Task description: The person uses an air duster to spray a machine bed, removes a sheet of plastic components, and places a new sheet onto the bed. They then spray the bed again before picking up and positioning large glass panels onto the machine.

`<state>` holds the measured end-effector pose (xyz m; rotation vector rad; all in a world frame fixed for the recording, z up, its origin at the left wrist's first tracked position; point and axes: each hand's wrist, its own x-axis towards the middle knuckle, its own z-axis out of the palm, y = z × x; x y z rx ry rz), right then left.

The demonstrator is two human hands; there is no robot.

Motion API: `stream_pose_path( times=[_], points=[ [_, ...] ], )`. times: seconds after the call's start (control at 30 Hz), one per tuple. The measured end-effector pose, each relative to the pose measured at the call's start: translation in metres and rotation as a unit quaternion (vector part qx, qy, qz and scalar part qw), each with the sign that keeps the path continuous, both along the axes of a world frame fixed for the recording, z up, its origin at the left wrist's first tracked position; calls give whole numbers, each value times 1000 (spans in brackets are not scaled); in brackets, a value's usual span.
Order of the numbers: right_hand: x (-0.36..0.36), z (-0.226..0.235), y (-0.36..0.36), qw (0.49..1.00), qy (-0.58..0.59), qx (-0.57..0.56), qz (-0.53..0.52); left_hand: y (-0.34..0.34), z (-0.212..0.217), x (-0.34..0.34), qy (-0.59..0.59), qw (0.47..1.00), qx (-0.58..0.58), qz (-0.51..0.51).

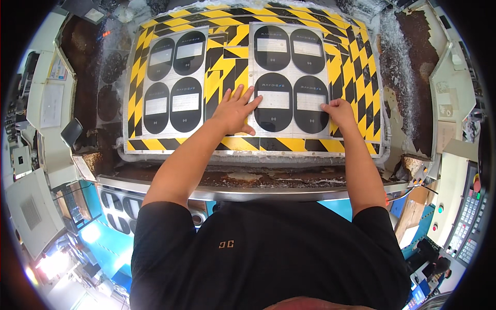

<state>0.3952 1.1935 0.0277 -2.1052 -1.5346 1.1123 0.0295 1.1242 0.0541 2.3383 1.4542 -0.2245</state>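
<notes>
My left hand (236,112) lies with fingers spread on the striped surface, its fingertips at the left edge of a clear sheet (291,77) that carries several black oval panels. The nearest of these, a lower panel (273,120) with a white window, lies just right of those fingers. At the right edge of the neighbouring oval panel (310,124), my right hand (341,112) is closed, thumb and fingers pinched together. What the pinch holds, if anything, is hidden. A second sheet (173,78) with matching ovals lies flat on the left.
Yellow-and-black striped tape (364,82) covers the machine bed around the sheets. White residue (398,67) coats the stained bay at the right. A metal rail (268,196) runs before my body. Beyond it are a keyed control panel (467,217) and more oval panels (116,206) lower left.
</notes>
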Motion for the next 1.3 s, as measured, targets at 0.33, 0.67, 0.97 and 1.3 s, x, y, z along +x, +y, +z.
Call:
stream_pose_path(
  times=[0.33,0.67,0.97,1.3],
  points=[
    [5,-10,-3,1000,12,9,0,-3,-3,-1,-7,1000,1,-1],
    [5,2,0,972,-176,102,120,0,-22,-3,-7,999,46,-5],
    [-5,-2,-9,964,-198,60,166,-3,-19,1,-2,999,34,5],
    [-10,5,-12,955,-235,76,163,-2,-20,2,6,999,40,-3]
  ],
)
